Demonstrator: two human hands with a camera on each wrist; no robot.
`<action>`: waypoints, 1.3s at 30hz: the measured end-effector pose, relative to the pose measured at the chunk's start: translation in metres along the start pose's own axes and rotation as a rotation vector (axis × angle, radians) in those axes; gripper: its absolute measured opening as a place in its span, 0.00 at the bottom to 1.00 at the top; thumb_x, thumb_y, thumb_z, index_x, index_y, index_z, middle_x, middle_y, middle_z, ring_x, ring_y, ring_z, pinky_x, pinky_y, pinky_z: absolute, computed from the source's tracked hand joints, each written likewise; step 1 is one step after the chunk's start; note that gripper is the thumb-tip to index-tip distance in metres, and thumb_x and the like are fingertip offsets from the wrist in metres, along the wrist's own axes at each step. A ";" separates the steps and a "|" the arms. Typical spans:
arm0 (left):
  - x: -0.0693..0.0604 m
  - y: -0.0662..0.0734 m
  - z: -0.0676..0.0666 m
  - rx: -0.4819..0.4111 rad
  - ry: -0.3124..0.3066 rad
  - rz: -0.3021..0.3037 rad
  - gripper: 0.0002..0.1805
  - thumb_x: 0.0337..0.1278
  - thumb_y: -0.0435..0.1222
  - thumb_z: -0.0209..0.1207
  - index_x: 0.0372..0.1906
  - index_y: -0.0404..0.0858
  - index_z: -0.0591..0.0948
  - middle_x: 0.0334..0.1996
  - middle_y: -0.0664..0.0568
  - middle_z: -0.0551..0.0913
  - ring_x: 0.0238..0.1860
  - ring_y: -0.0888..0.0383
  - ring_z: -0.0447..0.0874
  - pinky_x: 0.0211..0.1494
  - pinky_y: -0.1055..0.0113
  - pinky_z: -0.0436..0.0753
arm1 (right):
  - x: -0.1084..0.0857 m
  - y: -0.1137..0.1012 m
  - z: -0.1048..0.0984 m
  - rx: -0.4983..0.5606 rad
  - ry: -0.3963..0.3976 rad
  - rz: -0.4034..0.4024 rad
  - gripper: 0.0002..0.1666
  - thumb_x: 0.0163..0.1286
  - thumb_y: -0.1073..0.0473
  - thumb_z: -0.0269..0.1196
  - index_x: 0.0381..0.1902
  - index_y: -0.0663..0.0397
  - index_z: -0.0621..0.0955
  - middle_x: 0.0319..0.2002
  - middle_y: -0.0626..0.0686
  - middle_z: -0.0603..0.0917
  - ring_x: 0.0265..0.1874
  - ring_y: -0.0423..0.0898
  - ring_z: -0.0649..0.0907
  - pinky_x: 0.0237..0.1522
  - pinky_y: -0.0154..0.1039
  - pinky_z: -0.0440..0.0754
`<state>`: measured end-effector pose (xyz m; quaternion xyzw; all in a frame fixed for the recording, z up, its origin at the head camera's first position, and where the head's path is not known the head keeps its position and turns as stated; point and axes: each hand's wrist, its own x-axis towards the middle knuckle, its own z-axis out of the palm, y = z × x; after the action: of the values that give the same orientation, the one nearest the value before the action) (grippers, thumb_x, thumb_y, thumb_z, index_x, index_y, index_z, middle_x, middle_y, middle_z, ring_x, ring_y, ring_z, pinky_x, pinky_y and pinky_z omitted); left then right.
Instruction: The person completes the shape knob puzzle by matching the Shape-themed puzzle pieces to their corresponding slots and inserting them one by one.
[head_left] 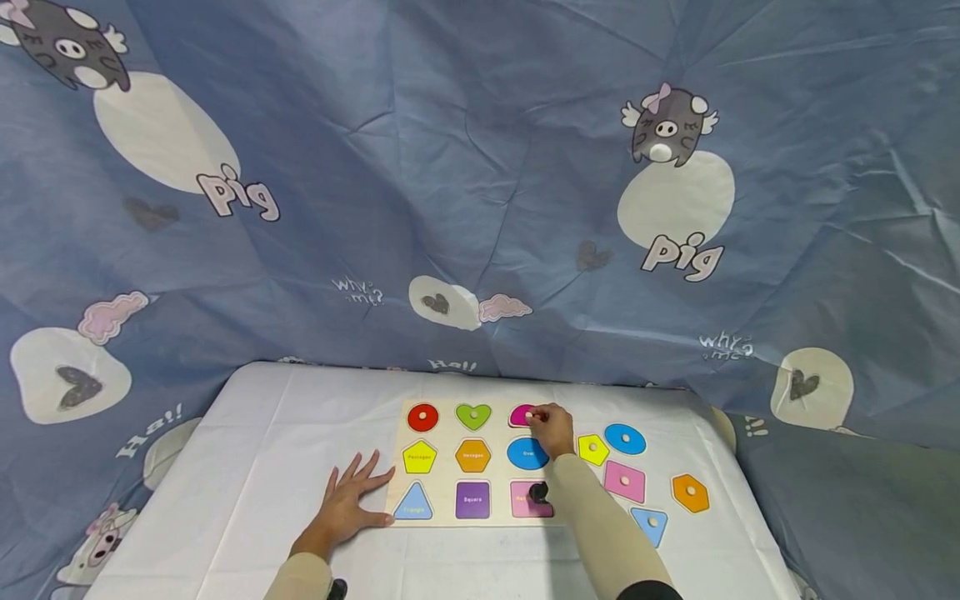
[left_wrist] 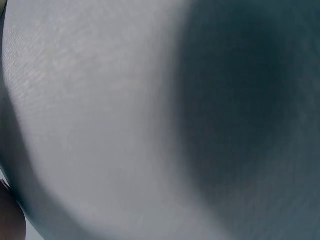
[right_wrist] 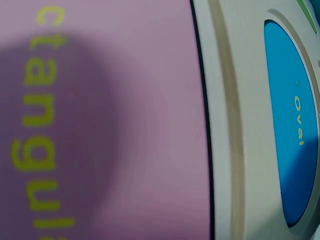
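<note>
At left edge of board [head_left: 446,442]: left fingers [head_left: 375,482] spread | right fingers [head_left: 542,411] pinch magenta piece [head_left: 519,417] | cloth [head_left: 247,467] stretches leftward

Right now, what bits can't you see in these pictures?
Magenta piece, head view: the right hand hides its right side.
Word on the pink rectangle, right wrist view: the top and bottom edges cut it off.
Left hand, left wrist view: the left edge leaves only a sliver.
Dark patch, left wrist view: too blurred to tell what makes it.
</note>
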<state>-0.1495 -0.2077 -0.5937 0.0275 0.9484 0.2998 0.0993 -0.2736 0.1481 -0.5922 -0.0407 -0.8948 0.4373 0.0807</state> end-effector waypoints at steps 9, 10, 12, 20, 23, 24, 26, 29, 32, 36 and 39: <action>-0.003 0.006 0.000 -0.012 -0.004 -0.002 0.47 0.22 0.48 0.78 0.62 0.47 0.77 0.73 0.45 0.57 0.75 0.38 0.42 0.73 0.40 0.31 | -0.002 0.000 -0.003 -0.045 -0.010 -0.040 0.05 0.60 0.68 0.68 0.34 0.64 0.86 0.27 0.52 0.80 0.28 0.47 0.78 0.36 0.41 0.82; -0.003 0.006 0.000 -0.014 -0.005 -0.003 0.47 0.22 0.48 0.78 0.62 0.47 0.77 0.73 0.45 0.57 0.75 0.39 0.42 0.73 0.40 0.31 | -0.002 -0.001 -0.004 -0.048 -0.015 -0.037 0.05 0.60 0.68 0.68 0.34 0.64 0.86 0.27 0.52 0.80 0.28 0.47 0.78 0.36 0.41 0.82; -0.004 0.007 0.000 -0.011 -0.005 0.002 0.47 0.22 0.49 0.78 0.62 0.47 0.77 0.73 0.45 0.57 0.75 0.39 0.43 0.73 0.40 0.31 | -0.003 -0.001 -0.005 -0.055 -0.019 -0.036 0.05 0.59 0.68 0.68 0.34 0.64 0.86 0.26 0.52 0.80 0.28 0.47 0.78 0.36 0.41 0.82; -0.003 0.004 0.000 0.005 -0.005 0.011 0.47 0.22 0.48 0.78 0.62 0.48 0.77 0.73 0.45 0.58 0.75 0.38 0.43 0.73 0.40 0.31 | -0.005 -0.002 -0.003 -0.062 -0.029 -0.009 0.06 0.61 0.66 0.67 0.36 0.64 0.86 0.27 0.52 0.80 0.29 0.48 0.78 0.38 0.43 0.82; -0.002 0.004 0.000 0.009 -0.009 0.008 0.47 0.22 0.48 0.78 0.62 0.48 0.77 0.73 0.45 0.57 0.75 0.38 0.43 0.73 0.40 0.31 | -0.005 -0.002 -0.003 -0.061 -0.026 0.000 0.06 0.61 0.66 0.67 0.36 0.63 0.86 0.27 0.52 0.80 0.30 0.48 0.78 0.38 0.43 0.82; -0.002 0.004 0.000 0.012 -0.009 0.007 0.47 0.22 0.48 0.78 0.62 0.48 0.77 0.73 0.45 0.58 0.75 0.38 0.43 0.73 0.40 0.31 | -0.005 -0.002 -0.003 -0.064 -0.025 0.002 0.06 0.61 0.65 0.67 0.36 0.63 0.86 0.27 0.52 0.80 0.30 0.48 0.78 0.39 0.43 0.81; -0.001 0.003 0.000 0.015 -0.010 0.004 0.47 0.22 0.48 0.78 0.62 0.48 0.77 0.73 0.45 0.57 0.75 0.39 0.43 0.73 0.40 0.31 | -0.005 -0.003 -0.003 -0.060 -0.031 0.013 0.07 0.61 0.65 0.68 0.37 0.63 0.86 0.28 0.52 0.80 0.31 0.48 0.78 0.40 0.44 0.81; -0.001 0.004 0.000 0.018 -0.009 0.002 0.47 0.23 0.48 0.78 0.62 0.48 0.77 0.73 0.45 0.58 0.75 0.39 0.42 0.73 0.39 0.31 | -0.005 -0.004 -0.005 -0.057 -0.051 0.028 0.10 0.61 0.65 0.68 0.41 0.62 0.86 0.30 0.53 0.81 0.32 0.49 0.78 0.43 0.45 0.82; -0.001 0.003 -0.001 0.017 -0.010 0.005 0.47 0.23 0.48 0.78 0.62 0.48 0.77 0.73 0.45 0.57 0.75 0.39 0.42 0.73 0.39 0.31 | -0.005 -0.005 -0.007 -0.041 -0.081 0.041 0.14 0.60 0.65 0.68 0.45 0.61 0.85 0.32 0.54 0.82 0.34 0.49 0.77 0.44 0.45 0.82; -0.001 0.002 -0.002 0.011 -0.009 0.005 0.47 0.23 0.48 0.78 0.62 0.47 0.77 0.73 0.44 0.57 0.75 0.38 0.42 0.73 0.39 0.31 | -0.005 -0.006 -0.010 0.010 -0.106 0.042 0.17 0.60 0.66 0.68 0.48 0.61 0.83 0.32 0.54 0.81 0.35 0.50 0.77 0.45 0.44 0.82; 0.000 0.002 -0.002 0.008 -0.009 0.002 0.47 0.23 0.48 0.78 0.62 0.47 0.77 0.73 0.44 0.57 0.75 0.38 0.42 0.73 0.39 0.31 | -0.005 -0.004 -0.012 0.046 -0.107 0.058 0.17 0.59 0.66 0.69 0.48 0.60 0.83 0.33 0.53 0.81 0.36 0.49 0.77 0.46 0.43 0.82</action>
<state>-0.1496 -0.2078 -0.5909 0.0303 0.9491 0.2962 0.1030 -0.2664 0.1546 -0.5822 -0.0410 -0.8859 0.4615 0.0208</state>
